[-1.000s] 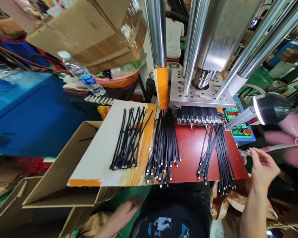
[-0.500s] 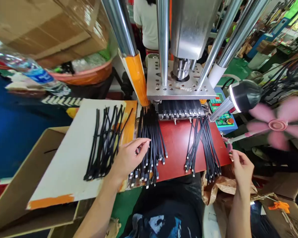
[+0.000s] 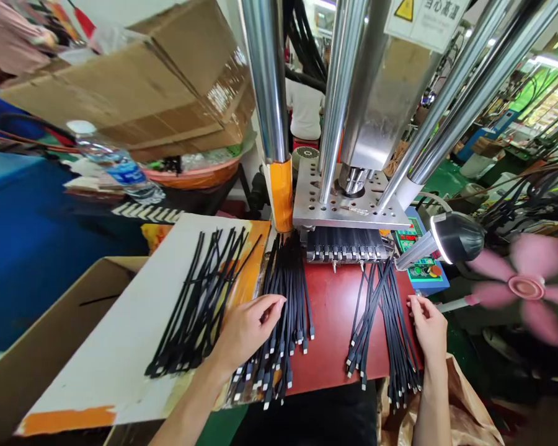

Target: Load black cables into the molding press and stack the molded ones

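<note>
My left hand hovers over or rests on the middle bundle of black cables, thumb and fingers pinched together; whatever may be in them is hidden. These flat cables have pale metal plug tips pointing toward me. At the right edge of the red table board, my right hand has its fingers curled and closed beside another bundle of black cables. Any object in that pinch is too small to make out. Behind the board, a press fixture holds a row of cable ends under a metal plate.
More black cables lie on a white board at left. A lamp, a control box and a spinning pink fan stand at right. A water bottle and cardboard box are at back left.
My view has tilted upward, so the bench appears lower. My right hand has moved left, in to the red board's edge near the cables. The left hand stays over the middle bundle, still pinched.
</note>
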Available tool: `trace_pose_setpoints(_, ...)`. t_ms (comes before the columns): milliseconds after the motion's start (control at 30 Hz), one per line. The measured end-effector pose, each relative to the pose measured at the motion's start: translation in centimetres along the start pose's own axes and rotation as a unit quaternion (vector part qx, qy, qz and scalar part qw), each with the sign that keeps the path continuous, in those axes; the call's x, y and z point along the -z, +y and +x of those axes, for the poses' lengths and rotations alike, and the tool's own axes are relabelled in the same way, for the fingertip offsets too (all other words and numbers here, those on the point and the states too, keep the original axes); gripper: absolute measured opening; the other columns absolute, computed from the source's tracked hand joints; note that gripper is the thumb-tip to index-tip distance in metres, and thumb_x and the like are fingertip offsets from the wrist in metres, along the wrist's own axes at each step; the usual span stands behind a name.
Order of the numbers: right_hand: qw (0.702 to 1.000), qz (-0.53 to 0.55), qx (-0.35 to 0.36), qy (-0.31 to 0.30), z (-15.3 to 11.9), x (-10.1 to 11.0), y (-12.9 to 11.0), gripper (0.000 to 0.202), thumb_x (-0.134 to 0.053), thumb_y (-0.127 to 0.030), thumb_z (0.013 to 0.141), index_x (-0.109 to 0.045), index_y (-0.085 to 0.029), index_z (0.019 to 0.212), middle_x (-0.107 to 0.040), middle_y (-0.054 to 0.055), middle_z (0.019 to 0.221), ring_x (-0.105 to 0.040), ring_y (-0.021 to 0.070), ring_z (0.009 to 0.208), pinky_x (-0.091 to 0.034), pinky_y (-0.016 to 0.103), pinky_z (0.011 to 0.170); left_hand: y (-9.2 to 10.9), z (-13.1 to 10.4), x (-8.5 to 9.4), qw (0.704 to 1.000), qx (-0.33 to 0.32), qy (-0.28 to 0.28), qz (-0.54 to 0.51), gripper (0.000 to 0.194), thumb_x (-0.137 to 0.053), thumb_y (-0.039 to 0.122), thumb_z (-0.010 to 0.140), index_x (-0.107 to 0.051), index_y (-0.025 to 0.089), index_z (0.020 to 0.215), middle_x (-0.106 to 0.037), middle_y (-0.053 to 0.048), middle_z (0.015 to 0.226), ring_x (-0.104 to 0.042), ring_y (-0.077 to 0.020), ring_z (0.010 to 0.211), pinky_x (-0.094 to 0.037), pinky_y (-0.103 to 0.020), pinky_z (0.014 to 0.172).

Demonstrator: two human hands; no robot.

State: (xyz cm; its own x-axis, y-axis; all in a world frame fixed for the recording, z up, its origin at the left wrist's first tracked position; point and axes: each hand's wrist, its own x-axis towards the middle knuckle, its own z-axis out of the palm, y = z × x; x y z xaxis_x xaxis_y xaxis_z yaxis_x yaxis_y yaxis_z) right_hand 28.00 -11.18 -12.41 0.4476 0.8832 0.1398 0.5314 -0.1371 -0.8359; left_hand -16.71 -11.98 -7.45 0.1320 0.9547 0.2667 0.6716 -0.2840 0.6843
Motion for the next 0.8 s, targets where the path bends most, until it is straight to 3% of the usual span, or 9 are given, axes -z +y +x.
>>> trace_pose_setpoints(100, 1.0, 0.012, -0.013, -0.019, 0.1, 0.2, 0.5, 0.058, -0.065, -0.067, 0.091, -0.08, -0.014, 0.108, -0.082, 0.015, 0.101, -0.073, 0.0265, 0.086, -0.056, 0.038, 0.08, 0.2, 0.0, 0.1, 1.0, -0.01, -0.002, -0.003, 0.029, -0.051, 0.034, 0.107, -0.076, 0.02, 0.104, -0.083, -0.004, 0.095, -0.077, -0.0171, 0.077, -0.057, -0.026, 0.073)
trace_pose_setpoints(200, 0.998, -0.007, -0.003, -0.059, 0.8, 0.9, -0.5, 0.058, -0.064, -0.069, 0.09, -0.08, -0.015, 0.102, -0.079, 0.01, 0.085, -0.07, 0.0242, 0.073, -0.055, 0.035, 0.069, 0.6, 0.0, 0.4, 1.0, -0.003, -0.009, -0.011, 0.031, -0.049, 0.035, 0.107, -0.076, 0.02, 0.103, -0.083, -0.005, 0.095, -0.076, -0.0181, 0.077, -0.057, -0.027, 0.074)
trace_pose_setpoints(300, 0.994, -0.037, 0.044, -0.096, 1.8, 1.4, -4.1, 0.054, -0.065, -0.067, 0.092, -0.078, -0.016, 0.103, -0.077, 0.007, 0.083, -0.068, 0.0225, 0.07, -0.054, 0.034, 0.067, 0.9, -0.1, 0.6, 1.0, 0.011, -0.015, -0.017, 0.031, -0.049, 0.034, 0.108, -0.076, 0.021, 0.103, -0.082, -0.004, 0.096, -0.075, -0.0179, 0.078, -0.057, -0.027, 0.075)
trace_pose_setpoints(400, 0.979, -0.048, 0.146, -0.131, 2.7, 0.3, -9.9, 0.047, -0.061, -0.061, 0.099, -0.075, -0.018, 0.112, -0.076, 0.007, 0.092, -0.069, 0.0219, 0.078, -0.056, 0.034, 0.073, 0.9, -0.3, 0.5, 1.0, 0.007, -0.018, -0.016, 0.03, -0.048, 0.033, 0.109, -0.075, 0.023, 0.104, -0.082, -0.003, 0.098, -0.077, -0.0188, 0.085, -0.058, -0.027, 0.08)
trace_pose_setpoints(500, 0.939, -0.079, 0.282, -0.183, 4.4, -3.0, -15.6, 0.042, -0.054, -0.052, 0.105, -0.072, -0.018, 0.12, -0.071, 0.005, 0.086, -0.065, 0.02, 0.072, -0.056, 0.032, 0.073, 0.6, -0.5, 0.2, 1.0, -0.006, -0.017, -0.012, 0.03, -0.048, 0.033, 0.109, -0.075, 0.023, 0.104, -0.082, -0.003, 0.099, -0.078, -0.02, 0.087, -0.06, -0.029, 0.083)
trace_pose_setpoints(567, 0.904, -0.159, 0.353, -0.185, 6.3, -6.1, -18.5, 0.04, -0.051, -0.043, 0.108, -0.067, -0.017, 0.133, -0.073, 0.007, 0.095, -0.069, 0.0203, 0.082, -0.057, 0.031, 0.083, 0.4, -0.7, 0.0, 1.0, -0.014, -0.016, -0.008, 0.03, -0.047, 0.032, 0.109, -0.075, 0.023, 0.104, -0.082, -0.003, 0.098, -0.078, -0.0202, 0.086, -0.06, -0.03, 0.082)
trace_pose_setpoints(667, 0.868, -0.298, 0.369, -0.151, 9.9, -10.9, -21.1, 0.041, -0.049, -0.027, 0.106, -0.061, -0.009, 0.141, -0.076, 0.017, 0.114, -0.073, 0.0236, 0.101, -0.057, 0.033, 0.094, 0.3, -0.7, -0.1, 1.0, -0.018, -0.011, 0.0, 0.029, -0.047, 0.03, 0.109, -0.075, 0.023, 0.103, -0.082, -0.002, 0.096, -0.078, -0.0197, 0.085, -0.061, -0.03, 0.081)
trace_pose_setpoints(800, 0.856, -0.358, 0.358, -0.111, 14.2, -15.3, -23.3, 0.034, -0.046, -0.012, 0.099, -0.071, -0.005, 0.12, -0.078, 0.023, 0.106, -0.073, 0.0291, 0.101, -0.057, 0.039, 0.095, 0.2, -0.5, 0.0, 1.0, -0.016, -0.003, -0.001, 0.028, -0.047, 0.028, 0.108, -0.074, 0.023, 0.102, -0.081, -0.002, 0.095, -0.078, -0.0189, 0.084, -0.061, -0.029, 0.081)
